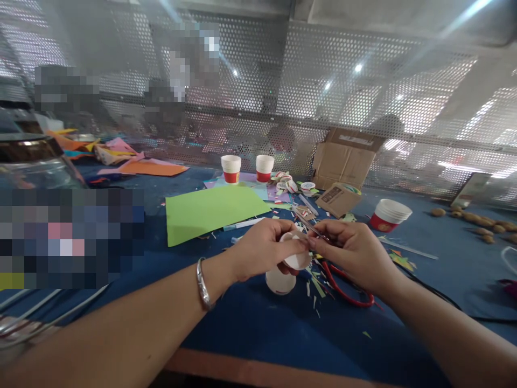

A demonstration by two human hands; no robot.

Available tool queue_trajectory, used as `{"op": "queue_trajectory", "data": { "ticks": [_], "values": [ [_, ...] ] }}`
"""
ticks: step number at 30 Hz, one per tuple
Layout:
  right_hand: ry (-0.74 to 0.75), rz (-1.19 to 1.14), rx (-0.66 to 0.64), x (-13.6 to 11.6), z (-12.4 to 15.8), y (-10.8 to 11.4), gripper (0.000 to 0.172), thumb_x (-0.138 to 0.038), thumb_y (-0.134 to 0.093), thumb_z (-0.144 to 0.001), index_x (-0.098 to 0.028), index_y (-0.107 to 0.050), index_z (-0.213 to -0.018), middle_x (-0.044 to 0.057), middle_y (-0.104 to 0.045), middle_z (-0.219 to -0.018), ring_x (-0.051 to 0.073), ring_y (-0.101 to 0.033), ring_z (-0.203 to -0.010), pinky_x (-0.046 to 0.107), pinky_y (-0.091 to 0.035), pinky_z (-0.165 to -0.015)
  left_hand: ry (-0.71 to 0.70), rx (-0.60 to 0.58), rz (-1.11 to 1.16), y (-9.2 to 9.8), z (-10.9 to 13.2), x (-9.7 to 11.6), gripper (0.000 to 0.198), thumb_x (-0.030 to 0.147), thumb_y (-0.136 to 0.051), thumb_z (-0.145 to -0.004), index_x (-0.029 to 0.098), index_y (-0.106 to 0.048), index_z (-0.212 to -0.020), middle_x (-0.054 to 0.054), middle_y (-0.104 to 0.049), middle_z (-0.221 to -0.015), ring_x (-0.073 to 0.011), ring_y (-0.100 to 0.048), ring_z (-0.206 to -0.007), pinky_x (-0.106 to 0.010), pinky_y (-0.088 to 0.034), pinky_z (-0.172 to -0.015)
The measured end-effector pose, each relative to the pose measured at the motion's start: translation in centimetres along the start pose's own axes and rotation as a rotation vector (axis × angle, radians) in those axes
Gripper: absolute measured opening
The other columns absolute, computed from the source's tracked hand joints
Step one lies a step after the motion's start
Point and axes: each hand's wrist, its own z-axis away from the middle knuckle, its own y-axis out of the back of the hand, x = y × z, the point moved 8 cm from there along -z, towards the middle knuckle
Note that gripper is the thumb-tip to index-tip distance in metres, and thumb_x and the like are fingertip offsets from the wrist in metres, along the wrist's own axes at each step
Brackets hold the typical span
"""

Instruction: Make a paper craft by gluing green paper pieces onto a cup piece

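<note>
My left hand, with a silver bangle at the wrist, grips a white paper cup whose open side faces me. The fingers wrap round its edge and the thumb lies across it. At the cup's right edge is my right hand, its fingers pinched round a slim metal tool that points up and to the left. Whether this is tweezers or a blade I cannot tell. Just below the held cup, a second white round piece stands on the blue table. Right of it lies a red loop, partly behind the right hand.
Green paper lies left of centre. Stacked paper cups stand behind it and at the right. Paper scraps litter the middle. A cardboard box leans at the back. A clear ruler lies right; a jar stands left.
</note>
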Motion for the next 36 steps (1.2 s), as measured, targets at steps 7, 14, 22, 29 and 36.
{"op": "queue_trajectory", "data": {
  "ticks": [7,14,22,29,36],
  "values": [
    [-0.021,-0.002,-0.022,0.5,0.0,-0.1,0.017,-0.033,-0.067,-0.086,-0.018,-0.071,-0.079,-0.001,-0.065,-0.069,0.014,-0.055,-0.065,0.025,-0.043,-0.060,0.008,0.025,-0.025,0.0,0.0,-0.2,0.012,0.027,-0.069,-0.079,0.016,-0.066,-0.077,0.000,-0.061,-0.068,-0.0104,-0.054,-0.060,-0.023,-0.039,-0.057],
    [-0.032,-0.007,-0.126,0.2,0.4,-0.8,0.013,-0.028,-0.064,-0.084,-0.018,-0.065,-0.076,-0.003,-0.056,-0.067,0.012,-0.047,-0.063,0.025,-0.037,-0.059,0.240,-0.193,0.174,-1.0,0.5,-1.4,0.018,0.030,-0.073,-0.074,0.016,-0.069,-0.085,-0.007,-0.072,-0.074,-0.0142,-0.063,-0.056,-0.023,-0.039,-0.048],
    [0.039,0.228,-0.157,0.2,0.2,-1.4,0.007,-0.016,-0.055,-0.075,-0.018,-0.059,-0.069,-0.006,-0.043,-0.061,0.010,-0.038,-0.059,0.025,-0.029,-0.055,-0.044,-0.077,-0.319,-0.4,0.2,0.3,0.012,0.020,-0.062,-0.077,0.015,-0.072,-0.079,-0.001,-0.066,-0.071,-0.0119,-0.055,-0.063,-0.025,-0.042,-0.061],
    [0.114,0.243,-0.049,-0.9,0.3,-1.2,0.009,-0.015,-0.054,-0.076,-0.019,-0.054,-0.068,-0.007,-0.044,-0.060,0.009,-0.038,-0.058,0.024,-0.030,-0.054,0.051,-0.029,-0.130,-0.1,0.3,0.0,0.009,0.021,-0.064,-0.076,0.014,-0.069,-0.075,-0.001,-0.066,-0.069,-0.0125,-0.058,-0.061,-0.025,-0.043,-0.058],
    [0.210,0.350,-0.006,-1.8,0.8,-1.1,0.008,-0.013,-0.058,-0.072,-0.019,-0.055,-0.068,-0.007,-0.047,-0.060,0.009,-0.041,-0.056,0.023,-0.030,-0.053,0.232,-0.083,0.039,-0.7,0.4,-1.2,0.007,0.013,-0.063,-0.074,0.014,-0.069,-0.076,-0.002,-0.067,-0.065,-0.0106,-0.061,-0.050,-0.021,-0.041,-0.048]
  ]
}}
